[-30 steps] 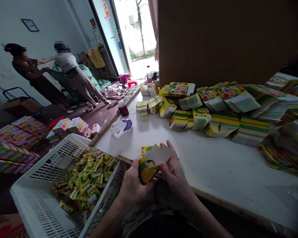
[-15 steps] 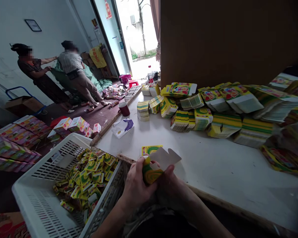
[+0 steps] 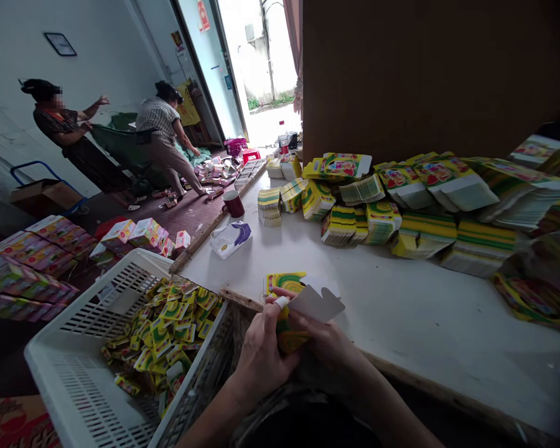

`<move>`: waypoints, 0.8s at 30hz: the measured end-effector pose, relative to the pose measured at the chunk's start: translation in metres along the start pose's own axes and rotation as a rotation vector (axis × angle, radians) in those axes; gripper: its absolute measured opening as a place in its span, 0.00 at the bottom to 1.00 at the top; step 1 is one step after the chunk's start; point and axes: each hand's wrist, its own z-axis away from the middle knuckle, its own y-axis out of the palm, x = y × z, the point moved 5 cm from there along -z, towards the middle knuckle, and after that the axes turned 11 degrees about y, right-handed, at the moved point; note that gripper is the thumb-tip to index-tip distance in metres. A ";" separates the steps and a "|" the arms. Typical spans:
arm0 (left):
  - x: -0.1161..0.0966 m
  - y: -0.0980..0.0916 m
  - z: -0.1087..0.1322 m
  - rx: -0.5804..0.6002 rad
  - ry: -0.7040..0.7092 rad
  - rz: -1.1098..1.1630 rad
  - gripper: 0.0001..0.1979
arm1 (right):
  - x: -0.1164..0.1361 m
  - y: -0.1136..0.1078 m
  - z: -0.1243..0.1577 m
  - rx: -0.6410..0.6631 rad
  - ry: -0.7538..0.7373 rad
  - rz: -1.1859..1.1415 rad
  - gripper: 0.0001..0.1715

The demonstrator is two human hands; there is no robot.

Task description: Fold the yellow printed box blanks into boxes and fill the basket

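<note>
Both hands work a small yellow-green carton (image 3: 293, 336) at the near edge of the white table (image 3: 401, 311). My left hand (image 3: 261, 351) wraps round its left side, fingers closed. My right hand (image 3: 324, 348) grips it from the right, under its white open flap (image 3: 317, 303). A short stack of flat yellow-green carton blanks (image 3: 285, 281) lies on the table just beyond the hands. A white plastic crate (image 3: 74, 367) holding several folded cartons (image 3: 168, 336) stands to the left of my left hand.
Stacks of flat carton blanks (image 3: 420, 205) line the table's far side against a brown board. A dark red mug (image 3: 234, 203) and a white bag (image 3: 230, 239) sit at the left edge. Colourful boxes (image 3: 32, 261) lie left. Two people (image 3: 116, 137) stand by a green sack near the doorway.
The carton has sunk lower between my hands and turned, its flap now pointing right. My right hand slid under it. The person in the striped top bent forward toward the door.
</note>
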 end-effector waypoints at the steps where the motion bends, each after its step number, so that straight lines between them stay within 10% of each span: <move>1: -0.001 0.000 -0.001 0.004 0.012 0.023 0.39 | 0.000 -0.001 0.000 -0.019 -0.013 -0.007 0.26; 24: -0.008 -0.004 -0.011 0.035 -0.105 0.290 0.38 | 0.015 0.003 0.011 -0.119 -0.335 0.533 0.37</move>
